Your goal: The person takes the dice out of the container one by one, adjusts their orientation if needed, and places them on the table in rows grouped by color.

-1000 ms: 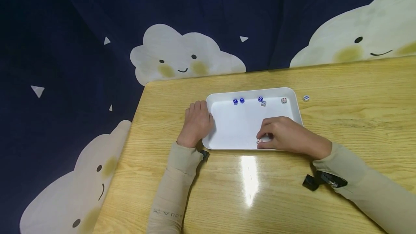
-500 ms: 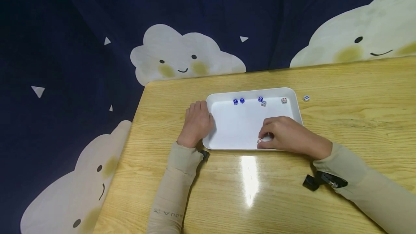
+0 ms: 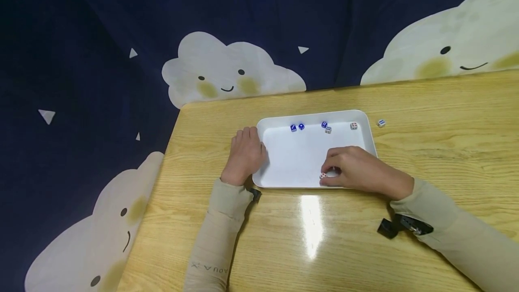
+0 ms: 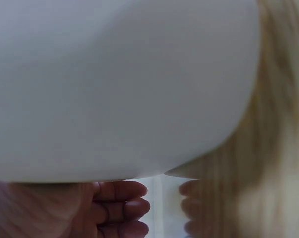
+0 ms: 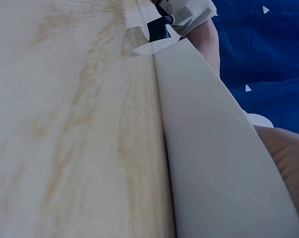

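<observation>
A shallow white tray (image 3: 293, 159) sits on the wooden table. At its left end my left hand (image 3: 245, 152) grips the short wall, thumb at the rim; its fingertips (image 4: 129, 209) show past the tray wall in the left wrist view. My right hand (image 3: 350, 168) reaches over the near right wall and pinches a white die with red pips (image 3: 323, 175) between thumb and forefinger, low by the near wall. Along the far wall lie two blue dice (image 3: 301, 126), a third blue die (image 3: 324, 125) beside a white die (image 3: 328, 130), and another red-pipped white die (image 3: 354, 126).
Outside the tray, past its far right corner, a white die with blue marks (image 3: 381, 123) lies on the table (image 3: 442, 139). A dark blue curtain with smiling clouds (image 3: 235, 71) hangs behind the table's far edge. Black devices (image 3: 389, 228) are strapped at the wrists.
Almost nothing differs. Both hands, the tray and the dice keep their places; the head view shifts very slightly.
</observation>
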`<state>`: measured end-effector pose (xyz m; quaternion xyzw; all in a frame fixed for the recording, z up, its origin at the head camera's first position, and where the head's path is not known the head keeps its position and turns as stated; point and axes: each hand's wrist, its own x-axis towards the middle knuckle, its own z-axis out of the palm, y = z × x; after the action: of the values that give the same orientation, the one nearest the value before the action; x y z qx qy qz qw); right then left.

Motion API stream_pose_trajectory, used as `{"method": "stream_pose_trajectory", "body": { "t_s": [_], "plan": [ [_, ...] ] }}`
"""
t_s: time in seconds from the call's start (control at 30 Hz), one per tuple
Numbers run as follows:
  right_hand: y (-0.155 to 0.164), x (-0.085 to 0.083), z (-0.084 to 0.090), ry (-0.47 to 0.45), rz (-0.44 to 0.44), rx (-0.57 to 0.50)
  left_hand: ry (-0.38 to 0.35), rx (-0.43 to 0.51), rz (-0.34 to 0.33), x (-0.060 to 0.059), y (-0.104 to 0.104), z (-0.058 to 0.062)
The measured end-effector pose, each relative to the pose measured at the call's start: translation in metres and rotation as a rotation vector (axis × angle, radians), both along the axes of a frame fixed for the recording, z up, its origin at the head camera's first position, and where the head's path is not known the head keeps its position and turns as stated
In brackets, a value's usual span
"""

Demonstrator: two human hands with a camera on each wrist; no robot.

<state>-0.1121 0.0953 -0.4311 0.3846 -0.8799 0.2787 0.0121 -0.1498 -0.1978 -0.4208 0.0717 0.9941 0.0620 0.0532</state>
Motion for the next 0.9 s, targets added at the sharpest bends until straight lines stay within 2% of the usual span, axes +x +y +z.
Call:
{"method": "stream_pose_trajectory", "body": {
  "t_s": [0.63, 0.9],
  "plan": [
    [0.0002, 0.0007, 0.0018, 0.103, 0.022, -0.021, 0.042, 0.000, -0.020, 0.0005, -0.0007, -0.0014],
    [0.0018, 0.0006, 0.0066, 0.142, 0.021, -0.023, 0.016, -0.003, -0.009, -0.0008, -0.0003, -0.0008]
  ]
}}
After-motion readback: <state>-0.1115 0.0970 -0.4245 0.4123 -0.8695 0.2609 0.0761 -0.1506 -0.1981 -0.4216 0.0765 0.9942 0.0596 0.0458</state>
